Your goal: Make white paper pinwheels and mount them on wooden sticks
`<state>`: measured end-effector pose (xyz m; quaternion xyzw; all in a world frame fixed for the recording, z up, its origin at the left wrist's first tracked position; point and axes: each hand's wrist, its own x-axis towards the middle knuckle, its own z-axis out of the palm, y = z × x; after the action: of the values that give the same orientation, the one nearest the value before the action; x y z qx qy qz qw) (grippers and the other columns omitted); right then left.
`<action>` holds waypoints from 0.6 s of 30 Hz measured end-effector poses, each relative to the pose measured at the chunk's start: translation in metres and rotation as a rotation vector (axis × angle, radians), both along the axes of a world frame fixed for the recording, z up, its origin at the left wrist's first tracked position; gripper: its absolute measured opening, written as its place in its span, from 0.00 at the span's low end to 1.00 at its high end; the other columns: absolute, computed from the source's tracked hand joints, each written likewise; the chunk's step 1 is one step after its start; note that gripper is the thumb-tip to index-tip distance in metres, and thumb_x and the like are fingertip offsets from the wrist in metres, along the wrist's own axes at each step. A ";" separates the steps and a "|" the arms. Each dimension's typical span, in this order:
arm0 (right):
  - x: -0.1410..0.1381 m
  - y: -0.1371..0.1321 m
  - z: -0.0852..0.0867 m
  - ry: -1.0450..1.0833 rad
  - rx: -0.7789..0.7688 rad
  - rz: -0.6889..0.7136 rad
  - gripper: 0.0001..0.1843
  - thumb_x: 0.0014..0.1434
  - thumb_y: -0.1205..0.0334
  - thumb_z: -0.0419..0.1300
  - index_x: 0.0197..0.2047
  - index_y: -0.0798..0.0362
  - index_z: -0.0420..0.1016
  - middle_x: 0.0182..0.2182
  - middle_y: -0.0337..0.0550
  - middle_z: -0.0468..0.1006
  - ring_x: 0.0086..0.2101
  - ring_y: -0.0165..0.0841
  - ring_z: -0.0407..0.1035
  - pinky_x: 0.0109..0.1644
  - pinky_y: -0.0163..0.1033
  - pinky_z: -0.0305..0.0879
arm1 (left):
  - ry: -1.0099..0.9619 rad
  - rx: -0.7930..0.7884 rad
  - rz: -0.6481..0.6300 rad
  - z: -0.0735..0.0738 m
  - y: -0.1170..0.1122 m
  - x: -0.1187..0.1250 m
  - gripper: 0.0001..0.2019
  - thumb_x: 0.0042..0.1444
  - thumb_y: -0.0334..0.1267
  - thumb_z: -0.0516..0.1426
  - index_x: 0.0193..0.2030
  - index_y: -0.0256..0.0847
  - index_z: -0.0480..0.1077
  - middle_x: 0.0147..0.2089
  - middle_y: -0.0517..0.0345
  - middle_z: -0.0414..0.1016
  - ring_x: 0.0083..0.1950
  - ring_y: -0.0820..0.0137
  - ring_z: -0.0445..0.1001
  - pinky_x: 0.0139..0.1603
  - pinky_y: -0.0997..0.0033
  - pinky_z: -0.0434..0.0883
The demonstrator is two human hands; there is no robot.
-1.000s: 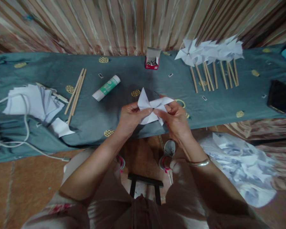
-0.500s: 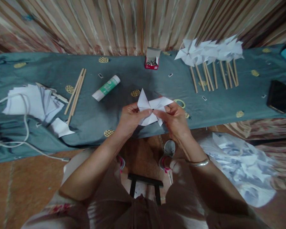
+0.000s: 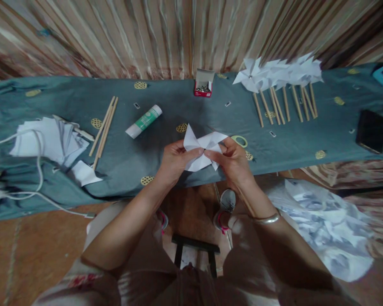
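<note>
Between my two hands, just above the near edge of the table, is a white paper pinwheel (image 3: 199, 159) with folded, pointed blades. My left hand (image 3: 175, 159) grips its left side, the thumb pressed close to the centre. On the opposite side my right hand (image 3: 234, 159) pinches it, and its thumb nearly meets the other at a small dark spot in the middle. Fingers beneath the paper are partly hidden. Scissors with a pale green handle (image 3: 239, 141) lie just beyond my right hand, largely covered.
A glue stick (image 3: 144, 121), wooden sticks (image 3: 104, 125) and a stack of white paper (image 3: 47, 140) lie left. A red box of metal pins (image 3: 203, 85) stands at the back. Several finished pinwheels (image 3: 281, 74) and a black phone-like object (image 3: 371, 131) are right. A bag of paper pinwheels (image 3: 328, 229) sits below.
The camera view has tilted slightly, so the table appears a little lower. Both hands keep the same grip on the pinwheel.
</note>
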<state>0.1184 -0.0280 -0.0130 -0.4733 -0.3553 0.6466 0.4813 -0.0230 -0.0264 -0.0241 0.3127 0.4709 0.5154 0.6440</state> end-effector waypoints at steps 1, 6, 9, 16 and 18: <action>0.000 0.000 0.000 0.003 -0.003 0.000 0.28 0.35 0.53 0.78 0.40 0.48 0.74 0.28 0.34 0.84 0.30 0.38 0.79 0.37 0.44 0.77 | 0.000 -0.002 -0.001 0.000 0.000 0.000 0.16 0.31 0.43 0.72 0.27 0.38 0.78 0.26 0.61 0.78 0.25 0.73 0.72 0.28 0.73 0.68; 0.000 0.001 -0.004 0.022 -0.006 0.013 0.28 0.36 0.56 0.77 0.41 0.49 0.74 0.28 0.35 0.84 0.28 0.37 0.78 0.35 0.43 0.75 | -0.020 -0.022 -0.009 0.001 -0.001 0.000 0.16 0.31 0.44 0.73 0.26 0.38 0.77 0.25 0.61 0.77 0.24 0.74 0.71 0.28 0.73 0.67; -0.001 0.001 -0.004 0.033 -0.021 0.019 0.28 0.37 0.56 0.77 0.42 0.49 0.75 0.29 0.37 0.84 0.29 0.38 0.78 0.35 0.43 0.74 | -0.034 -0.042 -0.008 0.003 -0.001 0.000 0.17 0.29 0.44 0.73 0.25 0.38 0.76 0.24 0.62 0.77 0.24 0.75 0.70 0.28 0.74 0.66; -0.009 0.003 -0.003 0.079 -0.045 -0.004 0.27 0.35 0.58 0.77 0.40 0.50 0.76 0.31 0.38 0.85 0.30 0.38 0.78 0.38 0.43 0.75 | -0.066 -0.050 0.029 0.004 -0.001 -0.003 0.17 0.30 0.43 0.73 0.25 0.37 0.77 0.24 0.62 0.77 0.24 0.75 0.69 0.28 0.75 0.65; -0.012 0.004 -0.004 0.085 -0.047 -0.015 0.26 0.35 0.59 0.76 0.40 0.50 0.77 0.31 0.38 0.84 0.30 0.37 0.78 0.38 0.43 0.75 | -0.061 -0.053 0.039 0.004 -0.001 -0.005 0.16 0.30 0.43 0.73 0.26 0.37 0.77 0.24 0.62 0.76 0.23 0.75 0.69 0.27 0.75 0.65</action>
<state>0.1063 -0.0244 -0.0168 -0.4591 -0.3159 0.6706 0.4896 -0.0280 -0.0276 -0.0199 0.2704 0.4707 0.5245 0.6559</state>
